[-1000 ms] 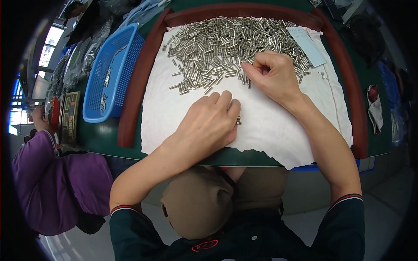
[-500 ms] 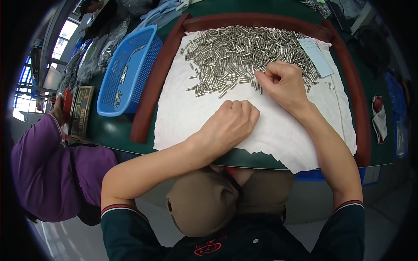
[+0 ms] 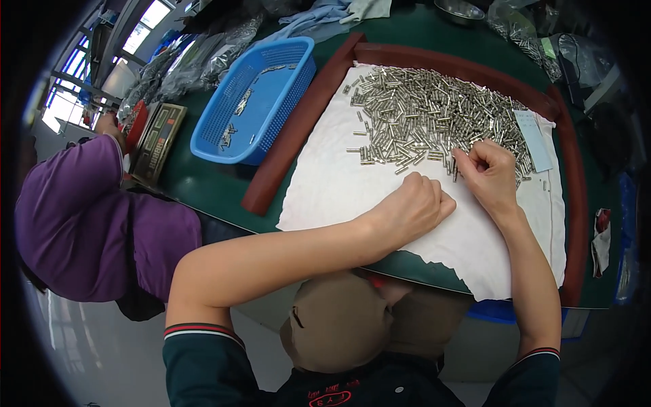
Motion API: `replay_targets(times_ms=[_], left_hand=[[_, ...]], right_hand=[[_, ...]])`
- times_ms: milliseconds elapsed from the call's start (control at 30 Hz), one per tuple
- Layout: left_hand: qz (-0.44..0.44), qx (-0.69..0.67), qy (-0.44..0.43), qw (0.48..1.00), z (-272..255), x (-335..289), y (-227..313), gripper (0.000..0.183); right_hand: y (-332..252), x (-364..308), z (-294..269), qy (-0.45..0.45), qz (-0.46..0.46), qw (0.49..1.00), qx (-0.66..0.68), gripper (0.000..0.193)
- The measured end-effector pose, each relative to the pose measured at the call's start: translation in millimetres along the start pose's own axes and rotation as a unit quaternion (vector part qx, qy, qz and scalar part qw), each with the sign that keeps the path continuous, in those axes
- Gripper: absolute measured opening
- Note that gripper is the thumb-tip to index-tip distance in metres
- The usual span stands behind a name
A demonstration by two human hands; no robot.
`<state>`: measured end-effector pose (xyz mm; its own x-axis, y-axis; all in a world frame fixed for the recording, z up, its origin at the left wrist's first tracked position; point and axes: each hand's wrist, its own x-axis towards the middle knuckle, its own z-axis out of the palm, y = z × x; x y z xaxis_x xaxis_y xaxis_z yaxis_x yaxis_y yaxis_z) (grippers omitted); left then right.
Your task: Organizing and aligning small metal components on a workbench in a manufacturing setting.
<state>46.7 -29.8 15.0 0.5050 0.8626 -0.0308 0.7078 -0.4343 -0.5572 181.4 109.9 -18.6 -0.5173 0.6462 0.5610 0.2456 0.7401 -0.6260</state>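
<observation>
A heap of small, shiny metal pins [image 3: 434,112] covers the far part of a white cloth [image 3: 339,183]. My right hand [image 3: 489,175] is at the heap's near edge, its fingers curled and its thumb by a few pins. Whether a pin is between those fingertips is hidden. Resting over the cloth nearer to me, my left hand [image 3: 413,209] is closed, knuckles up. Whatever it may hold cannot be seen. A pale blue paper slip [image 3: 534,141] lies along the heap's right side.
Dark red rails [image 3: 291,129] border the cloth on the green table [image 3: 193,180]. To the left stand a blue basket [image 3: 203,139] with some metal pieces and a scale [image 3: 157,144]. A person in a purple sleeve [image 3: 74,176] sits there. A metal bowl [image 3: 460,11] stands far back.
The view has swung, so the table and heap appear farther right and lower. My right hand stays by the heap's near edge and my left stays closed over the cloth.
</observation>
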Motion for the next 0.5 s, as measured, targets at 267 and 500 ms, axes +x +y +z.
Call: replay_targets(times_ms=[267,500], left_hand=[[-0.037,0.014,-0.014,0.999,-2.6,6.6,13.6,0.023],[-0.038,0.01,0.0,0.999,2.2,7.0,13.4,0.028]], right_hand=[[4.5,-7.6,-3.1,-0.011,0.008,1.0,0.002,0.037],[3.8,-5.4,0.1,-0.022,0.01,1.0,0.003,0.038]])
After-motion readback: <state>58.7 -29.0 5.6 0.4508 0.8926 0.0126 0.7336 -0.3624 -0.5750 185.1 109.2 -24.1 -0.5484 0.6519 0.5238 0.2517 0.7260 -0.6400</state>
